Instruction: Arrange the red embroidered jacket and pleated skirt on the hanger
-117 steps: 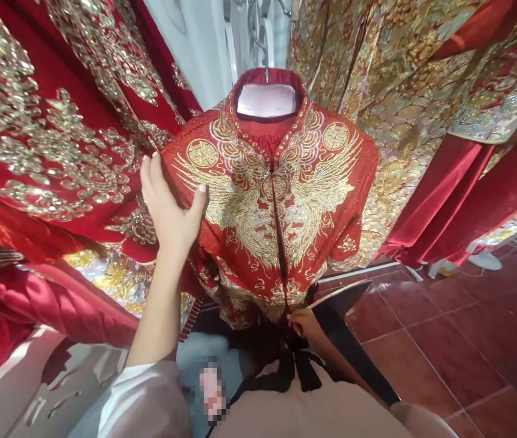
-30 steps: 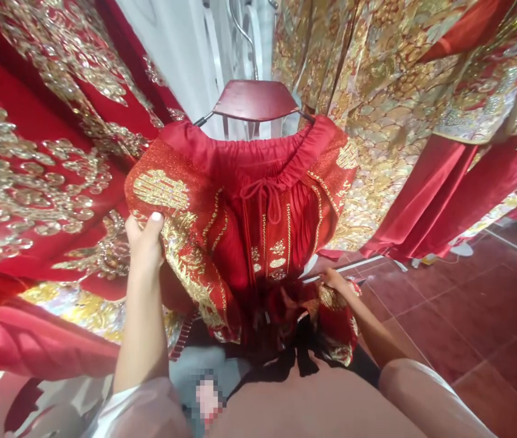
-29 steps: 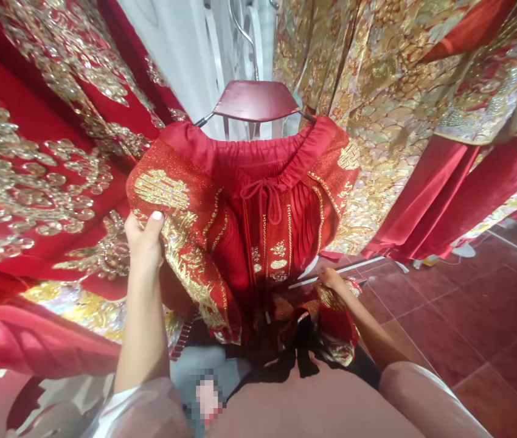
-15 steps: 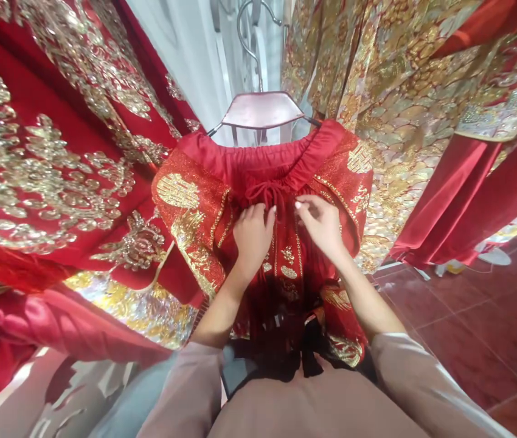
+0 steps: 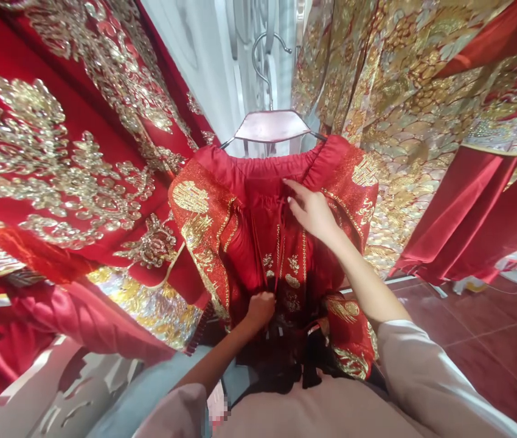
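Observation:
A red garment [image 5: 263, 243] with gold embroidery hangs in front of me on a clothes hanger [image 5: 273, 126]. Its gathered neckline stretches across the hanger, and a thin red drawstring [image 5: 278, 267] runs down the front. Low on the garment, my left hand [image 5: 262, 309] is closed in a fist around the drawstring's lower end, which the fingers hide. Up near the neckline is my right hand [image 5: 311, 212], its index finger stretched out against the cloth and its thumb apart from it. I see nothing held in it.
Red cloth with silver-gold sequins [image 5: 80, 194] hangs close on the left. Gold-patterned garments [image 5: 413, 140] and plain red cloth [image 5: 463, 213] hang on the right. Red floor tiles [image 5: 482, 340] show at lower right. White slatted furniture [image 5: 58, 389] stands at lower left.
My left hand has moved down from the neckline and closed on the drawstring. The bow at the neckline has come undone. My right hand has shifted slightly up and left over the garment.

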Motion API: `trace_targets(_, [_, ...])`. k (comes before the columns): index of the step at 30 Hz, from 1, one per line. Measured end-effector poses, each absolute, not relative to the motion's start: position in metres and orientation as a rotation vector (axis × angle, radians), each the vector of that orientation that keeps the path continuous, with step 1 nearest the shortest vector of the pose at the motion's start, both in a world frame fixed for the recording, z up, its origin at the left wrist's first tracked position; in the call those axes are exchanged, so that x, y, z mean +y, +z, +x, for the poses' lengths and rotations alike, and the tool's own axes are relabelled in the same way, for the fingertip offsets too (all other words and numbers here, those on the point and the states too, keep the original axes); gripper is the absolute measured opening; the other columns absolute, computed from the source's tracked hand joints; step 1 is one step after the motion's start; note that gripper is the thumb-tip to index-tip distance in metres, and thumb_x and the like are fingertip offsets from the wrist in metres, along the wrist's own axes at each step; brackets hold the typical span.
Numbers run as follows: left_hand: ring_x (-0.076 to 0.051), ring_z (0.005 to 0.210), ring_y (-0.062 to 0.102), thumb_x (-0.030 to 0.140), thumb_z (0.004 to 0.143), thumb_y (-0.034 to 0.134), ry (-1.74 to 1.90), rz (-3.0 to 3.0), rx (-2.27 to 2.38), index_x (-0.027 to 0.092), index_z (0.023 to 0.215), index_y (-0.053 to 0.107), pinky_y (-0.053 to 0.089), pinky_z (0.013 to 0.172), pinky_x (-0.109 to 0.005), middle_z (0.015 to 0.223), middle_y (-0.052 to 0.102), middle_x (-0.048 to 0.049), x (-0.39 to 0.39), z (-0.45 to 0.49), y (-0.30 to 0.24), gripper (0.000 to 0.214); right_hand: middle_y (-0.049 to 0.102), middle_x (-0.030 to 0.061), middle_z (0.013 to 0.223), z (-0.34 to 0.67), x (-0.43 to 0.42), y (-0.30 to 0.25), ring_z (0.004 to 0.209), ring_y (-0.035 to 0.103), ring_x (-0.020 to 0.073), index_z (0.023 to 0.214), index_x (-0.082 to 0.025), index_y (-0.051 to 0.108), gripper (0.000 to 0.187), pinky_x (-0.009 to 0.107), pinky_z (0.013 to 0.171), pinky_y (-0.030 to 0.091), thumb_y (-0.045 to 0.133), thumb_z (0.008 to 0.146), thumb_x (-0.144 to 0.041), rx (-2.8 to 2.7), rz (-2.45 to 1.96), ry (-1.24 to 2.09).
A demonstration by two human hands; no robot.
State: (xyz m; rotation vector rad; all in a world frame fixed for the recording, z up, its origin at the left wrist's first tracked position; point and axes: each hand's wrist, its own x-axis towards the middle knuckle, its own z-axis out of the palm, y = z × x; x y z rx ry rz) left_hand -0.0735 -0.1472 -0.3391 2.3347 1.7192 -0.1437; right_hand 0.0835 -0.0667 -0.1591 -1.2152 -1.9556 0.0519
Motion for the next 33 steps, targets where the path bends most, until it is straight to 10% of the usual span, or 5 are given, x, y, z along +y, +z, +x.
trace_targets(5, [-0.021, 0.098, 0.063, 0.039, 0.093, 0.045, 0.387, 2.578, 1.576, 0.020, 0.105, 0.067, 0.051, 0.083, -0.031, 0.101, 0.069, -0.0073, -0.131, -0.079, -0.266, 0.032, 0.067, 0.0050, 0.076, 0.079, -0.080, -0.166, 0.064, 0.060, 0.0173, 0.119, -0.018, 0.059, 0.036, 0.027, 0.066, 0.042, 0.043, 0.086, -0.022, -2.116, -1.418, 0.061])
trace_targets(10, [-0.025, 0.120, 0.048, 0.024, 0.091, 0.046, 1.195, 3.075, 1.330, 0.016, 0.126, 0.054, 0.034, 0.107, -0.045, 0.126, 0.059, -0.0091, -0.107, -0.082, -0.178, 0.037, 0.061, 0.0018, 0.065, 0.091, -0.105, -0.168, 0.057, 0.055, 0.0147, 0.108, -0.016, 0.059, 0.028, 0.024, 0.057, 0.035, 0.049, 0.084, -0.027, -2.153, -1.463, 0.123])
trace_targets(18, [-0.021, 0.093, 0.058, 0.035, 0.087, 0.056, 0.820, 3.101, 1.280, 0.014, 0.098, 0.063, 0.031, 0.107, -0.043, 0.093, 0.067, -0.0056, -0.077, -0.110, -0.162, 0.025, 0.046, -0.0029, 0.052, 0.173, -0.140, -0.150, 0.049, 0.035, 0.0060, 0.064, -0.014, 0.061, 0.046, 0.020, 0.049, 0.027, 0.047, 0.089, -0.049, -2.345, -1.126, 0.667])
trace_targets(23, [-0.019, 0.083, 0.058, 0.026, 0.078, 0.063, 0.739, 2.976, 1.316, 0.016, 0.087, 0.065, 0.028, 0.106, -0.042, 0.079, 0.067, -0.0024, -0.084, -0.117, -0.159, 0.014, 0.054, -0.0023, 0.051, 0.156, -0.155, -0.157, 0.043, 0.040, 0.0060, 0.095, -0.012, 0.072, 0.038, 0.019, 0.044, 0.029, 0.057, 0.084, -0.045, -2.618, -0.650, 1.284])
trace_targets(33, [-0.017, 0.087, 0.057, 0.024, 0.080, 0.058, 0.518, 2.877, 1.112, 0.022, 0.085, 0.067, 0.018, 0.106, -0.044, 0.080, 0.067, 0.0019, -0.093, -0.119, -0.139, 0.010, 0.064, 0.0025, 0.069, 0.053, -0.118, -0.204, 0.058, 0.058, 0.0123, 0.079, -0.015, 0.066, 0.016, 0.022, 0.058, 0.041, 0.051, 0.082, -0.022, -1.780, -1.182, 0.594])
